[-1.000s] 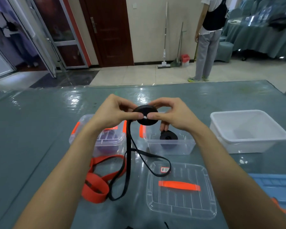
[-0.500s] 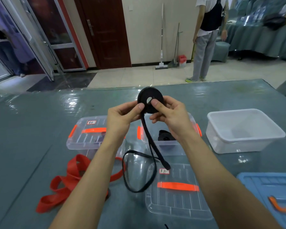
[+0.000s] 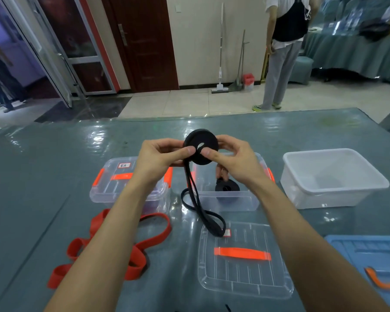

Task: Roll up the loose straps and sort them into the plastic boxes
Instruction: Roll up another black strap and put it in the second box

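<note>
Both hands hold a black strap roll (image 3: pixel 200 140) above the table, over the two clear boxes. My left hand (image 3: pixel 161 157) pinches its left side and my right hand (image 3: pixel 231 158) pinches its right side. The strap's loose tail (image 3: pixel 199 208) hangs down and loops onto a clear lid (image 3: pixel 243 280). Below my right hand, an open clear box (image 3: pixel 250 199) holds a rolled black strap (image 3: pixel 226 188). A lidded clear box (image 3: pixel 113 183) with orange clips sits to the left. A loose red strap (image 3: pixel 144 239) lies tangled on the table under my left forearm.
An empty white tub (image 3: pixel 333 192) stands at the right. A blue lid (image 3: pixel 369 257) with an orange handle lies at the lower right. The table wears a shiny grey-green cover (image 3: pixel 43 176). A person (image 3: pixel 282 52) stands on the floor beyond the table's far edge.
The roll has turned in my fingers and the hanging black tail has got shorter, its end now looping on the clear lid. My view shifted slightly.
</note>
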`<state>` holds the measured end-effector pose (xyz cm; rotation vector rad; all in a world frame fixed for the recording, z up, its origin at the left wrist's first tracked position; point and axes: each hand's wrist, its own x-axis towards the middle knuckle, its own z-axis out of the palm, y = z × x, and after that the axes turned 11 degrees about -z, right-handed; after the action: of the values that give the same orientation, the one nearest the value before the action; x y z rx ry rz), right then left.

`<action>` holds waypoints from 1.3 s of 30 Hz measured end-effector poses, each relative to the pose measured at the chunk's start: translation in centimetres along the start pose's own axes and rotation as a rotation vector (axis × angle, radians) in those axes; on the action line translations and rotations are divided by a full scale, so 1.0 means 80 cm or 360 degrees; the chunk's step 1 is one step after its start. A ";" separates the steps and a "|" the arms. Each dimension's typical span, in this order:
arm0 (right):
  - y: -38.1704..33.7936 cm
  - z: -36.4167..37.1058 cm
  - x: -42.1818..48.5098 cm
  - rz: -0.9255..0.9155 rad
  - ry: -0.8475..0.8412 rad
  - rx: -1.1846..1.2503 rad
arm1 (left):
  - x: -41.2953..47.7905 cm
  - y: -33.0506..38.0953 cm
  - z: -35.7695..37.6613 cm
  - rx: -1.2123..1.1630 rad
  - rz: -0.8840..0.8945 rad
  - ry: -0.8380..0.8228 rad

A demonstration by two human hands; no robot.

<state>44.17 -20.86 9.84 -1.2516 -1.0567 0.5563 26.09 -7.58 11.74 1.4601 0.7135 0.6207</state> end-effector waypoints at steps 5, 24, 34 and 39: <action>-0.028 -0.014 0.022 -0.0203 -0.0124 -0.0270 | 0.004 0.017 -0.015 0.0344 0.0017 -0.0149; -0.038 0.004 0.025 -0.0133 -0.0464 -0.0512 | 0.015 0.033 -0.046 0.0738 0.0113 -0.0160; -0.034 0.004 0.027 -0.0078 -0.0396 -0.0438 | 0.021 0.017 -0.050 0.0778 0.0245 -0.0139; -0.030 0.004 0.028 -0.0004 -0.0387 -0.0359 | 0.022 0.011 -0.048 0.0723 0.0239 -0.0134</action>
<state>44.41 -19.47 12.83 -1.4033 -1.3537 0.6109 24.40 -3.67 12.58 1.9619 0.7119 0.5266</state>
